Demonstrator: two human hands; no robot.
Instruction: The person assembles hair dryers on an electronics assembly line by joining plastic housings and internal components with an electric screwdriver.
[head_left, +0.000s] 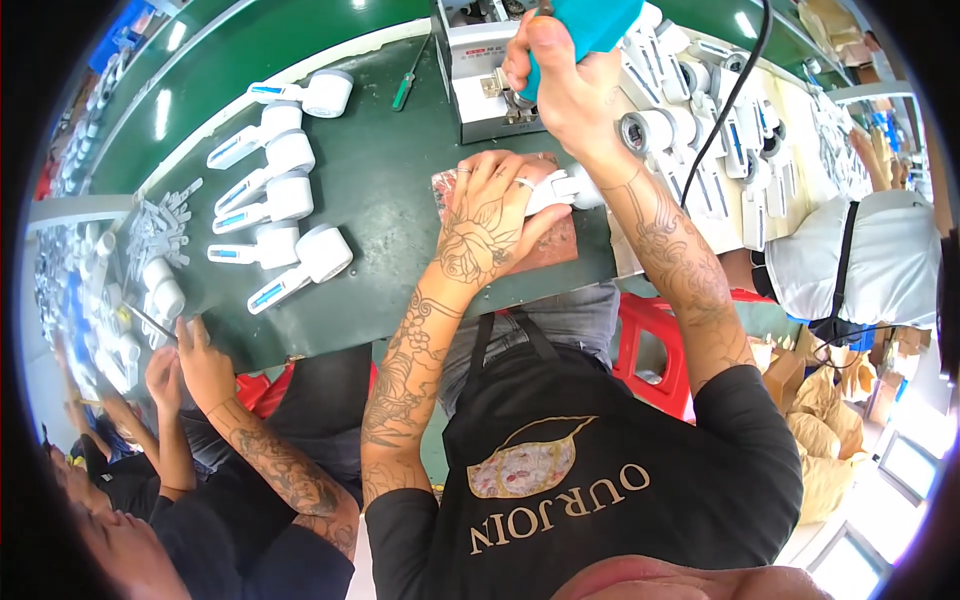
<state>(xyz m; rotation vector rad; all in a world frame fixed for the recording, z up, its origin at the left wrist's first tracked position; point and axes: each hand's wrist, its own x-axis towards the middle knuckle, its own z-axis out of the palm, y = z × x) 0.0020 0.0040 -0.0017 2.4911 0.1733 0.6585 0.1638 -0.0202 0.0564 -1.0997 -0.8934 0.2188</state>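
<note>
holding one teal tool [592, 28], one device [564, 188]

At the left of the tabletop [400, 200] there are six white round-headed devices [290, 195]. I count also one held white device [548, 195], one reddish board [555, 247], one green-handled screwdriver [405, 90], one teal handheld tool [592, 30].
</note>
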